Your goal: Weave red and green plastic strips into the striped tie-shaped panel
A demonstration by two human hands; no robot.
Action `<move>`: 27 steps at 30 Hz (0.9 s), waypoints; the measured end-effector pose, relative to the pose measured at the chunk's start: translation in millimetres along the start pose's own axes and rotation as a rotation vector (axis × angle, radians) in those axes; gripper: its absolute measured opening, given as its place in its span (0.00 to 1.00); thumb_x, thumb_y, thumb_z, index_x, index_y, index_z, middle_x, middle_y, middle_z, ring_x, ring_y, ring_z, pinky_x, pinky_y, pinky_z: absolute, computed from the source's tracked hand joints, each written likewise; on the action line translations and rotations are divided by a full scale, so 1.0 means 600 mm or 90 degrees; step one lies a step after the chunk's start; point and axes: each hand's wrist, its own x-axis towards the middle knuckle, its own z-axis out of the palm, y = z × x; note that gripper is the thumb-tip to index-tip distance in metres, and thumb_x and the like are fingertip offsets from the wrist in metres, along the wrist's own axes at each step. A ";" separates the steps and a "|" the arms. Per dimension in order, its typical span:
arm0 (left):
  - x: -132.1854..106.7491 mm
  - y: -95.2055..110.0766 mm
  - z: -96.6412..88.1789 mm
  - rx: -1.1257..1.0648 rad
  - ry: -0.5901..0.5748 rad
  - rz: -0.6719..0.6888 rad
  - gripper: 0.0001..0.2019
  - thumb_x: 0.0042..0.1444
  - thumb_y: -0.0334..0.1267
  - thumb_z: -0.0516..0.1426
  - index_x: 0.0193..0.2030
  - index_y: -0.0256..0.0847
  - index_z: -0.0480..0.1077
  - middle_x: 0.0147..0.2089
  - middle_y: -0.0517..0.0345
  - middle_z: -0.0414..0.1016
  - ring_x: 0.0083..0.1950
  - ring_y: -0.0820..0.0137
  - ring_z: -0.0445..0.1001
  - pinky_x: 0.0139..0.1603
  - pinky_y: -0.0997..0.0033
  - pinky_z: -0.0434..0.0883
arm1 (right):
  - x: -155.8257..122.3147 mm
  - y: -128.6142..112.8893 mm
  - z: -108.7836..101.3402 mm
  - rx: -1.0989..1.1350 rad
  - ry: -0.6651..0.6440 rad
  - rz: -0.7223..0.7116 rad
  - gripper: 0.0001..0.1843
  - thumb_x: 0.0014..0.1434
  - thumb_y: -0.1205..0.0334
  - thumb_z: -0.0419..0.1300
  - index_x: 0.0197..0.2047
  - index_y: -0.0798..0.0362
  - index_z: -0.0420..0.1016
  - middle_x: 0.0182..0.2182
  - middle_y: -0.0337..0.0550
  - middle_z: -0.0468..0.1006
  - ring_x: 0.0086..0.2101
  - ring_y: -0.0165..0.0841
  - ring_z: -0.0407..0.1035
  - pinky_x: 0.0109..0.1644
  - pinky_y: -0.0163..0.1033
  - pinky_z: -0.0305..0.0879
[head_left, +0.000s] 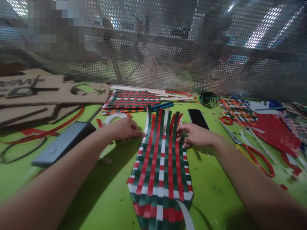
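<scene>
A woven piece of red, green and white strips [161,166] stands in front of me, with loose strip ends fanning up at its far side. My left hand [128,129] is at its upper left edge, fingers curled and the fingertips pinched against the outer strips. On the upper right, my right hand [188,135] has its fingers closed around a dark green strip [184,139] near the loose ends. A loose white strip [185,214] hangs off the lower right part of the weave.
Left are a grey stapler-like block [63,143], a white tape roll [116,117] and cut cardboard [52,92]. Flat woven sheets [131,99] lie behind. To the right are a phone [198,118], a green strip coil [208,99] and red-handled scissors [260,159]. Perforated metal [153,48] rises behind the table.
</scene>
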 end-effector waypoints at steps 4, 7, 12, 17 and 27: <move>-0.002 0.000 0.001 0.001 -0.003 0.003 0.27 0.47 0.67 0.63 0.28 0.40 0.71 0.20 0.59 0.72 0.19 0.70 0.70 0.19 0.75 0.66 | 0.004 0.001 0.005 -0.016 0.012 0.006 0.09 0.53 0.74 0.63 0.37 0.53 0.75 0.26 0.39 0.75 0.24 0.28 0.71 0.25 0.31 0.67; -0.003 0.001 0.001 -0.005 -0.001 0.001 0.27 0.47 0.67 0.63 0.28 0.40 0.72 0.20 0.59 0.71 0.19 0.70 0.70 0.19 0.75 0.65 | 0.007 0.004 0.007 -0.023 0.017 0.011 0.09 0.53 0.76 0.61 0.35 0.53 0.75 0.25 0.39 0.75 0.23 0.29 0.72 0.25 0.31 0.67; -0.001 0.000 0.000 0.005 0.004 -0.011 0.25 0.45 0.65 0.65 0.25 0.42 0.71 0.20 0.58 0.72 0.19 0.69 0.70 0.18 0.74 0.64 | 0.005 0.007 0.016 0.023 0.061 0.008 0.09 0.56 0.74 0.61 0.38 0.52 0.75 0.24 0.39 0.74 0.22 0.28 0.69 0.23 0.30 0.62; 0.001 0.001 -0.002 0.015 -0.003 -0.015 0.23 0.45 0.63 0.65 0.25 0.44 0.71 0.21 0.57 0.74 0.21 0.68 0.72 0.20 0.73 0.65 | -0.003 0.007 0.020 0.043 0.048 0.003 0.12 0.60 0.75 0.57 0.42 0.51 0.75 0.26 0.39 0.74 0.24 0.28 0.68 0.24 0.30 0.62; 0.004 -0.002 0.002 0.009 0.003 -0.015 0.23 0.44 0.64 0.65 0.24 0.44 0.71 0.20 0.58 0.73 0.19 0.69 0.70 0.19 0.73 0.63 | -0.004 0.010 0.002 -0.053 0.013 -0.036 0.11 0.59 0.74 0.60 0.44 0.51 0.74 0.36 0.43 0.79 0.27 0.29 0.73 0.28 0.32 0.70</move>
